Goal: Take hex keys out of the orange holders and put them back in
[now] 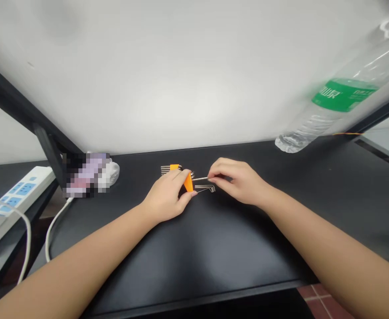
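Just left of the middle of the black desk, my left hand [168, 195] is closed around an orange hex key holder [189, 182]. Several bent metal hex keys [207, 188] stick out of its right side, low down. My right hand [236, 179] pinches the end of one hex key [200, 179] between thumb and fingers, and that key reaches left to the holder. Behind my left hand lies another orange holder piece [174, 167] with several metal keys side by side; whether it joins the held one is hidden.
A large clear bottle [343, 95] with a green label stands at the back right. At the left are a white power strip [18, 195], a white cable [50, 230], a blurred-out item [86, 175] and a white rounded object [113, 173]. A white wall rises behind the desk [197, 257].
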`<action>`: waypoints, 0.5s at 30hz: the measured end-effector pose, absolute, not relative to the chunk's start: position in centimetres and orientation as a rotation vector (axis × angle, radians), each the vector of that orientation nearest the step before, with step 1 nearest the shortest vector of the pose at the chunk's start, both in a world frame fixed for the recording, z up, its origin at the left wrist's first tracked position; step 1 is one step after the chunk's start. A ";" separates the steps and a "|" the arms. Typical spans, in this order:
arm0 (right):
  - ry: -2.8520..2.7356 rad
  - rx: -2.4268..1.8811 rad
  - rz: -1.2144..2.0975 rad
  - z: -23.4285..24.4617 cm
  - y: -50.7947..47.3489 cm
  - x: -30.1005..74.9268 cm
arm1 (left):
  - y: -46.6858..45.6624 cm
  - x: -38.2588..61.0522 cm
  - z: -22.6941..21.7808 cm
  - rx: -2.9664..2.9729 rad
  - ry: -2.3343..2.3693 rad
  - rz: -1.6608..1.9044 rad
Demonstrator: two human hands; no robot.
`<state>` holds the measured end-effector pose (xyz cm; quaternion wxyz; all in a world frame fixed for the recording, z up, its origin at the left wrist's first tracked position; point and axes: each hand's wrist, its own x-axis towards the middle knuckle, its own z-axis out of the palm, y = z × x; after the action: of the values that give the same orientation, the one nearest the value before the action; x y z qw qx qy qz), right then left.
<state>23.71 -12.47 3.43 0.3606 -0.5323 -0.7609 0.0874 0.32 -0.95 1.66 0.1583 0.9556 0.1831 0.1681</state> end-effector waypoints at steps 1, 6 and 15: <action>-1.962 -1.369 0.226 3.5 -12.5 23.6 | -0.9 0.3 1.6 2.733 0.524 0.478; -1.960 -1.362 0.220 3.5 -12.6 23.4 | -0.7 0.2 1.5 2.743 0.526 0.452; -2.042 -1.373 0.155 2.6 -12.6 22.2 | -0.9 0.4 1.6 2.768 0.427 0.451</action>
<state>22.23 -12.61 2.59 0.3316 -0.5253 -0.7814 0.0593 0.35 -0.94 1.56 0.1516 0.9644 0.1488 0.1572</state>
